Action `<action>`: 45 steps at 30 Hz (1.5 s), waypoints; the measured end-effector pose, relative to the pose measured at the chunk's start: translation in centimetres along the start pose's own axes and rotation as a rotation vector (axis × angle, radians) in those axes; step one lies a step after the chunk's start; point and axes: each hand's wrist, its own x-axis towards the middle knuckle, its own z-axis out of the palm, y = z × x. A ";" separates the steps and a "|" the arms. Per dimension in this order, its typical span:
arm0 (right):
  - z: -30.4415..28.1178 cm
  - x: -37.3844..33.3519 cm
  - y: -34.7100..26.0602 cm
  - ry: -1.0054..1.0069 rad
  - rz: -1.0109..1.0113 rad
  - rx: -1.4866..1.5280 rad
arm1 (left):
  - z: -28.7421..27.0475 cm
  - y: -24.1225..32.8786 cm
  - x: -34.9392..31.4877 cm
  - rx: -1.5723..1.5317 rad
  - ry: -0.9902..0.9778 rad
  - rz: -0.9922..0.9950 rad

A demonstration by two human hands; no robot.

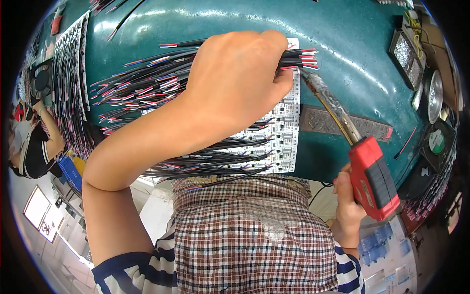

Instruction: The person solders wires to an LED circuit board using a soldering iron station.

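Over white boards (287, 128), left hand (240, 73) gripping black wires (294, 60), right hand (347, 203) clasping red soldering gun (374, 180)

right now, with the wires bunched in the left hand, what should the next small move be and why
I'd probably have the left hand part one wire from the bunch of black wires before the right hand shifts the red-handled soldering tool: several red and white ends stick out together, and the tool points at them, its tip close by.
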 end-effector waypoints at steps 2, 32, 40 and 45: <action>-0.2 0.0 0.0 -0.031 -0.132 -0.022 | 0.1 0.0 0.0 0.001 -0.004 0.003; 0.3 -0.9 0.1 0.000 -0.064 -0.003 | -0.2 0.0 0.3 -0.009 -0.039 -0.030; -0.2 -1.0 0.6 -0.073 -0.078 -0.015 | -0.4 -0.2 0.7 -0.029 -0.040 0.026; 0.4 -1.1 -0.5 0.043 0.146 0.075 | -0.4 -0.3 0.7 -0.048 -0.051 0.030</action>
